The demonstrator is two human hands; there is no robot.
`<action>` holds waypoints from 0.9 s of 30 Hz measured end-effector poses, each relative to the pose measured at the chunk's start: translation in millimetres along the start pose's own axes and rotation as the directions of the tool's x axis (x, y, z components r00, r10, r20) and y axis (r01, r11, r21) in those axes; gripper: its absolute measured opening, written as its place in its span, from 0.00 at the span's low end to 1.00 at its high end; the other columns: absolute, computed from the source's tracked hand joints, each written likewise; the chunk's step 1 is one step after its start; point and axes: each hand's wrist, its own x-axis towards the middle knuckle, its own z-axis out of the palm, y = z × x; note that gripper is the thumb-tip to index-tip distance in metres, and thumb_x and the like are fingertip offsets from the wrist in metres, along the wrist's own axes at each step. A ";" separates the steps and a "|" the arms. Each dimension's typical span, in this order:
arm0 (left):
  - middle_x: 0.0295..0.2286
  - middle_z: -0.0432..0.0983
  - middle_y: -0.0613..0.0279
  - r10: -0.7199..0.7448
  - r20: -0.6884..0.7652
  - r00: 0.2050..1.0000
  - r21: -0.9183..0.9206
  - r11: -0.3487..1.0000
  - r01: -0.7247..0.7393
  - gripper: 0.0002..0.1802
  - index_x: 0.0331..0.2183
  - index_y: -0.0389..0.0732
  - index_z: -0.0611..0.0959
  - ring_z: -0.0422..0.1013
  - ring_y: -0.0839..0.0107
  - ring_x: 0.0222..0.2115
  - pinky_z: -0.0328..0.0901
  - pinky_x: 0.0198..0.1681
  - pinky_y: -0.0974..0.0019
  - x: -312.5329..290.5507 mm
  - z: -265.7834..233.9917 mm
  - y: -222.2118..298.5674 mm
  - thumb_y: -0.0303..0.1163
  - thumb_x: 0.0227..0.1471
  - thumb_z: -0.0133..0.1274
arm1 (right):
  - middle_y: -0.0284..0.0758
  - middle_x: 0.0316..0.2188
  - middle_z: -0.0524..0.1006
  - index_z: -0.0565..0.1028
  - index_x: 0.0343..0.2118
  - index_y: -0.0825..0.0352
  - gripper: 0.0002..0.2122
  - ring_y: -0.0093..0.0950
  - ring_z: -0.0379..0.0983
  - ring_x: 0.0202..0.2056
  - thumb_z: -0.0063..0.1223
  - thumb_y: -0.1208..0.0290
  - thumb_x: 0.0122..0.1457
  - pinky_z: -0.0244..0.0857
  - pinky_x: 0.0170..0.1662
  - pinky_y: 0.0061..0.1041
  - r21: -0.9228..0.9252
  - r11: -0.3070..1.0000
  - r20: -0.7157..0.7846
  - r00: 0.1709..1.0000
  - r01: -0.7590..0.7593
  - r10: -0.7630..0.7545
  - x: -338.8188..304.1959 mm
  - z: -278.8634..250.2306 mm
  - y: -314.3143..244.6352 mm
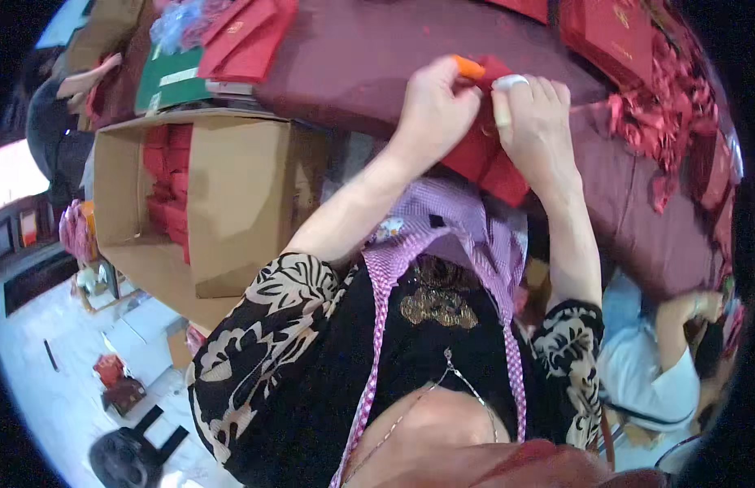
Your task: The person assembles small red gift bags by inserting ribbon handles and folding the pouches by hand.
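Observation:
My left hand is closed in a pinch, with an orange cover on one fingertip. Close beside it, my right hand has curled fingers, a white band around one of them and a pale cover on the thumb. Both hands grip the upper part of a flat red piece that hangs over the table's near edge. Whether it is a bag or a folded cover I cannot tell. The fingers partly hide its top.
A maroon-covered table carries red packets, stacked red bags and a heap of red ribbons. At left stands an open cardboard box with red boxes inside. Other people work at far left and lower right.

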 end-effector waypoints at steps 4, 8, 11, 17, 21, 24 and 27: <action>0.30 0.76 0.45 0.262 -0.099 0.960 0.342 0.915 -0.215 0.09 0.31 0.34 0.80 0.73 0.50 0.33 0.68 0.38 0.57 -5.0 5.4 17.5 0.24 0.42 0.54 | 0.38 0.25 0.71 0.69 0.29 0.65 0.02 0.36 0.69 0.30 0.47 0.74 0.53 0.58 0.39 0.36 -0.127 0.991 0.160 0.987 0.051 -0.031 11.1 -14.6 -6.0; 0.25 0.69 0.46 0.377 -0.083 0.923 0.375 0.869 -0.322 0.06 0.27 0.35 0.74 0.66 0.46 0.30 0.62 0.35 0.51 -8.1 11.4 25.5 0.23 0.40 0.51 | 0.39 0.25 0.70 0.68 0.28 0.67 0.03 0.35 0.68 0.31 0.46 0.74 0.52 0.57 0.39 0.35 -0.210 0.966 0.215 0.971 0.153 -0.107 23.4 -24.6 -12.7; 0.25 0.69 0.46 0.429 -0.127 0.894 0.387 0.851 -0.354 0.05 0.26 0.35 0.73 0.66 0.47 0.30 0.61 0.35 0.51 -8.2 17.3 21.5 0.23 0.41 0.51 | 0.38 0.24 0.68 0.68 0.27 0.66 0.01 0.35 0.67 0.30 0.45 0.77 0.50 0.57 0.39 0.34 -0.272 0.936 0.231 0.959 0.224 -0.163 22.3 -23.4 -15.0; 0.23 0.71 0.45 0.288 -0.217 0.933 0.263 0.937 -0.228 0.02 0.23 0.34 0.76 0.68 0.46 0.30 0.63 0.34 0.50 -8.2 22.3 10.1 0.22 0.41 0.51 | 0.44 0.21 0.71 0.69 0.24 0.70 0.05 0.43 0.70 0.27 0.45 0.76 0.55 0.60 0.35 0.40 0.146 0.981 0.294 0.953 -0.125 0.078 20.8 -9.3 3.3; 0.22 0.71 0.47 0.338 -0.242 0.910 0.282 0.921 -0.267 0.03 0.22 0.35 0.77 0.69 0.48 0.29 0.63 0.34 0.50 -4.2 27.1 5.6 0.24 0.40 0.52 | 0.49 0.21 0.73 0.72 0.27 0.72 0.03 0.46 0.71 0.25 0.48 0.78 0.55 0.64 0.30 0.38 0.423 0.869 0.305 0.943 -0.257 0.130 22.3 -4.0 15.2; 0.21 0.71 0.48 0.311 -0.212 0.926 0.295 0.924 -0.242 0.05 0.19 0.36 0.76 0.68 0.49 0.29 0.63 0.34 0.51 0.2 28.4 4.6 0.27 0.39 0.54 | 0.41 0.22 0.71 0.71 0.28 0.70 0.04 0.41 0.70 0.27 0.50 0.75 0.56 0.61 0.33 0.41 -0.070 0.985 0.131 0.980 0.158 -0.147 16.5 -3.5 4.3; 0.21 0.71 0.49 0.277 -0.207 0.938 0.305 0.930 -0.207 0.06 0.19 0.36 0.76 0.68 0.50 0.28 0.63 0.34 0.51 0.1 29.2 2.2 0.28 0.38 0.54 | 0.37 0.26 0.69 0.69 0.33 0.69 0.04 0.35 0.67 0.30 0.48 0.77 0.54 0.59 0.40 0.34 -0.224 0.932 0.133 0.956 0.285 -0.260 11.7 -5.4 -4.4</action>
